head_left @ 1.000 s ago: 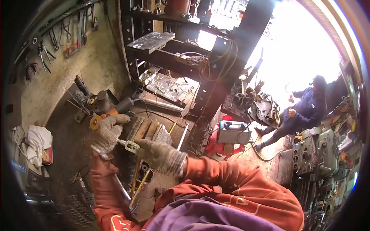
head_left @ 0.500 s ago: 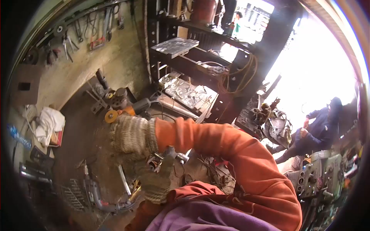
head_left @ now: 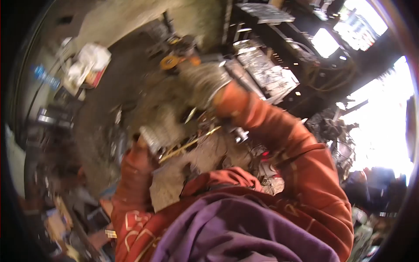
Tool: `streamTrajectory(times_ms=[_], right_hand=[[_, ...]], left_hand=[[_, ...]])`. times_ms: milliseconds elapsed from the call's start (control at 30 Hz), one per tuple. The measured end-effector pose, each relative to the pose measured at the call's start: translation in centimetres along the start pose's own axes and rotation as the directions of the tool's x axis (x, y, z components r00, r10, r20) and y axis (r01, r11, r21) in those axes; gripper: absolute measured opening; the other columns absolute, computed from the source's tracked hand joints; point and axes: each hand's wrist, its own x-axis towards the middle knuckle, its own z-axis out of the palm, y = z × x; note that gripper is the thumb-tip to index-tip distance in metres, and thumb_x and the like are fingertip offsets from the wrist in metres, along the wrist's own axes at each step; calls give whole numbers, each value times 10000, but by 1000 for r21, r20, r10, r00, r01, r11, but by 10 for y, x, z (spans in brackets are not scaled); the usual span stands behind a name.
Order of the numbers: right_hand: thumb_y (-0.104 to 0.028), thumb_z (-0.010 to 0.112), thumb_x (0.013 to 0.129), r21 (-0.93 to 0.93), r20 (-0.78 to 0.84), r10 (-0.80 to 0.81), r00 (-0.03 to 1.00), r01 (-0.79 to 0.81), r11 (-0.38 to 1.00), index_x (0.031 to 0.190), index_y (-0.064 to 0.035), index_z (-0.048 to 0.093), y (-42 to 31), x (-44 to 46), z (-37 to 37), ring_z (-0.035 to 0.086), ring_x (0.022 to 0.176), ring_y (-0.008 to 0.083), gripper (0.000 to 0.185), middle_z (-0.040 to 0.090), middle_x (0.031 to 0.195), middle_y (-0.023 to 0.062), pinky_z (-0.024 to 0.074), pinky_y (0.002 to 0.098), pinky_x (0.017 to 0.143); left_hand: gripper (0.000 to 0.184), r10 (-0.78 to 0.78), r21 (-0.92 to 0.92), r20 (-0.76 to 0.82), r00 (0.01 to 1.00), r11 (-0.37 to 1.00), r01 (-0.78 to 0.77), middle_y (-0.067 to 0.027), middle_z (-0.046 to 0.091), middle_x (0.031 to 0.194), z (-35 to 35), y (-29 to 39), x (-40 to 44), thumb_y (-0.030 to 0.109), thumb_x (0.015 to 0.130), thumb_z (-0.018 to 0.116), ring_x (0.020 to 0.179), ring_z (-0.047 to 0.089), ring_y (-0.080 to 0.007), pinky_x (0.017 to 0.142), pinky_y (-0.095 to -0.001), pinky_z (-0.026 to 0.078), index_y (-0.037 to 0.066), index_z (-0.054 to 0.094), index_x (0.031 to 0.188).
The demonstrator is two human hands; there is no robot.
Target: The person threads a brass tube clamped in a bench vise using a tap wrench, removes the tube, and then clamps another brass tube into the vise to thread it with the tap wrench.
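My right hand (head_left: 200, 81), in a knitted work glove, reaches forward over the dark work surface (head_left: 94, 113). Just beyond it lies an angle grinder with an orange disc (head_left: 169, 62); whether the hand touches it, I cannot tell. My left hand (head_left: 162, 124), gloved too, is lower and to the left, over the same surface. Motion smears the fingers of both hands, so any hold is unclear. A thin yellow strip (head_left: 190, 146) lies close to the left hand's wrist. Under my right forearm shows a shiny metal piece (head_left: 240, 134).
A white cloth (head_left: 91, 63) and a blue-tinted plastic bottle (head_left: 45, 77) lie at the left edge. Dark metal shelving (head_left: 301, 48) stands at the upper right, with a cluttered sheet (head_left: 268, 74) on it. Another person (head_left: 377, 187) is at the right.
My view has swung, so the surroundings sit differently in it. The left hand has come forward from near my body, and its orange sleeve now shows. The right hand stays near the grinder.
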Motion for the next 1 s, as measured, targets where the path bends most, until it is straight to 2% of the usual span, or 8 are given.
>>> streamTrajectory(times_ms=[133,233,400,467,633,767,867,1000], right_hand=[[-246,748,938,196,407,-282,869,218,956,1264,-88,725,35,14,-44,734,925,314,363,733,1096,162,607,420,802],[-162,717,997,358,449,-399,800,248,900,1350,-72,703,97,8,-39,730,1021,291,364,730,1207,152,611,391,867],[-118,657,1055,671,738,-463,491,-457,584,1330,3,690,200,-13,38,699,1080,185,302,731,1264,112,592,324,924],[-126,640,1067,739,556,-483,677,-668,-86,1278,-34,676,106,-4,-20,671,999,104,233,722,1180,79,572,291,866],[-174,733,992,635,727,-282,626,-458,622,1240,-50,717,75,-23,-42,721,1058,242,278,737,1195,90,590,398,894],[-200,737,970,694,611,-225,759,-378,612,1322,-41,697,73,-55,-34,689,1193,348,389,702,1311,167,559,444,1041],[-136,753,1003,711,547,-80,833,-412,569,1300,-15,712,67,-64,-33,714,954,155,323,760,1138,114,588,312,800],[32,739,838,455,51,-335,941,277,846,1342,-75,676,56,-70,-25,721,934,267,520,712,1156,130,598,337,793]], left_hand=[[422,192,211,-109,975,963,-166,-229,745,1181,-1,-1,0,300,1019,655,976,739,-371,864,-432,587,-14,686,1300],[372,-256,-71,-245,935,967,246,-194,756,1152,21,31,-8,276,1035,627,945,736,-388,836,-446,592,42,692,1316],[343,167,533,-376,911,843,65,-207,754,1003,50,9,0,313,1071,566,930,723,-409,820,-501,572,30,730,1172],[310,-342,-5,-332,879,932,361,-203,752,1016,37,14,12,305,1056,592,938,721,-412,819,-500,574,38,740,1108],[227,-241,166,-408,881,929,331,-161,776,905,20,4,33,226,988,723,811,749,-298,775,-391,585,20,773,1068],[230,-146,170,-354,924,961,217,-139,784,1044,12,-27,51,222,977,712,947,756,-309,846,-391,582,60,778,1126],[275,-188,244,-203,961,941,236,-138,776,1129,-6,-33,74,211,950,706,1052,744,-320,921,-404,571,77,772,1182],[356,35,320,-3,999,947,-32,-146,754,1214,-12,-56,107,222,887,706,1125,718,-339,998,-434,547,87,757,1212]])
